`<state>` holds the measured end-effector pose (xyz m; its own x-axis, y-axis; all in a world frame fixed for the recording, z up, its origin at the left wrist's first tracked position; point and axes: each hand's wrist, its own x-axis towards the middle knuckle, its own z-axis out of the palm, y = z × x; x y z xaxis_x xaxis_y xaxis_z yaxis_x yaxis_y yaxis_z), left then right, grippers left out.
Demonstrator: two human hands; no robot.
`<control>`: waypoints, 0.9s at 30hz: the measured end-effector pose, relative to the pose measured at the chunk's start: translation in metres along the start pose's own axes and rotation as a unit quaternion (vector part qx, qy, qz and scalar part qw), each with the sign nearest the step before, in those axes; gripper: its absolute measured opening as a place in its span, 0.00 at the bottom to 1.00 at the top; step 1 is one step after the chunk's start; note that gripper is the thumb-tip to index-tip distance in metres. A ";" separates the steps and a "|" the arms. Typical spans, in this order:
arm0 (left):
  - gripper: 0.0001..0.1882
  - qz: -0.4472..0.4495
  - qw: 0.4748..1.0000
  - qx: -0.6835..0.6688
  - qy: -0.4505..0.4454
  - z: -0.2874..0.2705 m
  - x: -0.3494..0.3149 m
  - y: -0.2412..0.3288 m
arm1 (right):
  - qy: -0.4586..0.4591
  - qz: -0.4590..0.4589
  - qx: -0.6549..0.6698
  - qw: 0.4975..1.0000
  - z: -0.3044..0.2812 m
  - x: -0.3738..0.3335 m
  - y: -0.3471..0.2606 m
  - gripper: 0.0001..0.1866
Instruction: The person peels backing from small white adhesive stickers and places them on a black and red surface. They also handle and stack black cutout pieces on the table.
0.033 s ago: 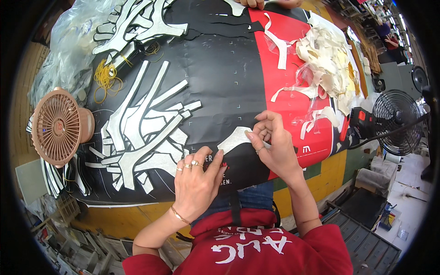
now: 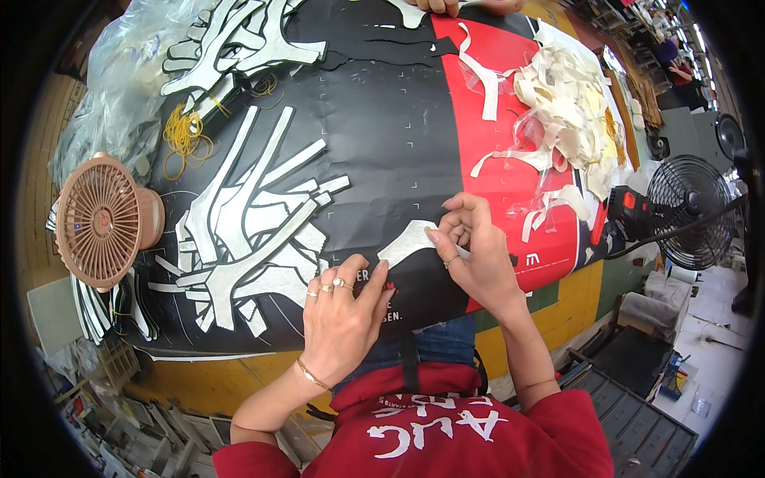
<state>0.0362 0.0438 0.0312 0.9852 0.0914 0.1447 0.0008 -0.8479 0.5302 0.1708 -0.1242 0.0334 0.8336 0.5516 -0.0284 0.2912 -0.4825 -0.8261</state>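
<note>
A small white fabric piece [image 2: 408, 243] with a curved, branching outline lies at the near edge of the black table surface. My right hand [image 2: 475, 251] pinches its right end between thumb and finger; the rest of that end is hidden behind the fingers. On the piece's left end rests the thumb tip of my left hand [image 2: 339, 315], its fingers apart from the thumb and partly bent over the table. Left of my left hand is a loose pile of white cut pieces [image 2: 263, 211] with dark edges.
A pink fan [image 2: 100, 221] stands at the left, a black fan [image 2: 689, 211] at the right. Cream fabric strips [image 2: 566, 103] are heaped on the red part of the table. Yellow bands [image 2: 185, 134] and more white pieces [image 2: 275, 40] lie far left. Another person's hand [image 2: 438, 6] shows at the far edge.
</note>
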 end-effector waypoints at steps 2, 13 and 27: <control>0.20 -0.002 1.000 -0.002 0.000 -0.002 0.001 0.002 | 0.010 -0.013 -0.008 1.000 0.003 -0.002 0.002 0.19; 0.47 0.049 0.989 -0.037 -0.132 0.033 0.029 0.023 | 0.051 -0.018 -0.091 0.994 0.004 -0.007 -0.009 0.20; 0.39 0.043 0.987 0.022 -0.156 0.031 0.027 0.023 | 0.042 0.166 -0.014 0.985 -0.055 -0.052 0.013 0.21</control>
<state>0.0683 0.0102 0.0212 0.9869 -0.1400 -0.0800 -0.0834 -0.8681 0.4893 0.1576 -0.1965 0.0555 0.9205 0.3029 -0.2469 0.0079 -0.6462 -0.7632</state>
